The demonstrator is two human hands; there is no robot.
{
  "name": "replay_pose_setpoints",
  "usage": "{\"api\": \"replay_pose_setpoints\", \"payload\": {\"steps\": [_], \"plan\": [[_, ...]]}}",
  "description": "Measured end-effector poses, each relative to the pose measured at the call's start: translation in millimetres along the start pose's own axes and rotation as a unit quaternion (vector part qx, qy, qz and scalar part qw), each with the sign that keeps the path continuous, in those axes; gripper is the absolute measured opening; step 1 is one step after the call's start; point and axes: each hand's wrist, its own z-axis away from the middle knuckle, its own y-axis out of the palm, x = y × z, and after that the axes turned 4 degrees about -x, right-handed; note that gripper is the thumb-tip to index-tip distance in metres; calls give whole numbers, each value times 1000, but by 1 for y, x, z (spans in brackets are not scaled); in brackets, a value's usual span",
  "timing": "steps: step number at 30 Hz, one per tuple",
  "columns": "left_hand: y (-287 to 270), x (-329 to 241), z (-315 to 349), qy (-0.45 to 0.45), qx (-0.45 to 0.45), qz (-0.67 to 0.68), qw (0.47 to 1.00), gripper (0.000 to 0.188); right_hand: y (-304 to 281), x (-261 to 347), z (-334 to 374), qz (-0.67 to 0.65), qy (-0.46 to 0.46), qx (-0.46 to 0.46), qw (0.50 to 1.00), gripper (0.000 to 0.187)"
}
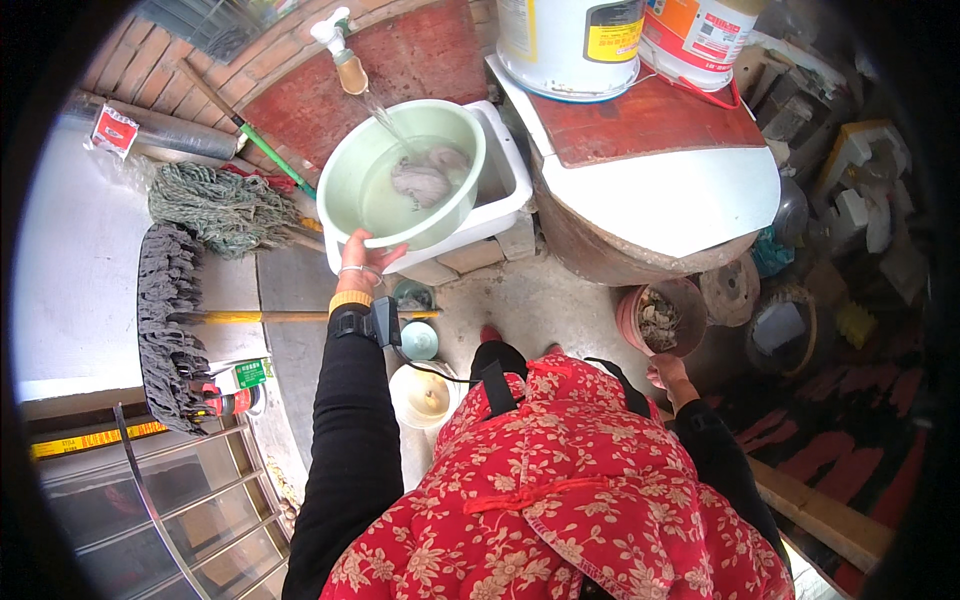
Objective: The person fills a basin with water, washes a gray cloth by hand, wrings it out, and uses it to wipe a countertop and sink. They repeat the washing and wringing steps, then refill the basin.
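Observation:
My left hand (368, 262) grips the near rim of a pale green basin (340, 200), with a thin bracelet at the wrist. The basin sits tilted on a white rectangular tub (515, 165). Water falls into it from a tap (340, 50) on the wall. A greyish-pink cloth (422, 185) lies bunched in the cloudy water. Low on the right, my right hand (670, 374) is closed, its fingers curled beside a reddish bucket (690, 318) holding scraps. Whether those fingers hold anything is hidden.
At left, a grey mop (172, 320) and a greenish string mop (220, 208) lean with their handles. A covered round vat (600, 235) stands right of the tub, bearing paint buckets (570, 45). By my feet are a small light-blue bowl (419, 341) and a cream bucket (420, 397).

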Motion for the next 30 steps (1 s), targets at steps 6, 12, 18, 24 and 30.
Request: {"api": "replay_pose_setpoints", "payload": {"steps": [6,12,18,24,30], "plan": [[-2,1,-1,8,33,4,999,51,2,-2,0,6,-15,3,1000,18],[-3,4,-3,56,30,-21,998,50,0,-1,-4,4,-7,14,1000,21],[1,5,1,62,20,-23,998,47,1,5,2,18,6,7,1000,21],[4,4,6,62,27,-18,998,42,2,5,1,31,-3,2,1000,19],[7,2,9,56,25,-19,998,40,4,2,-1,38,-8,3,999,21]]}}
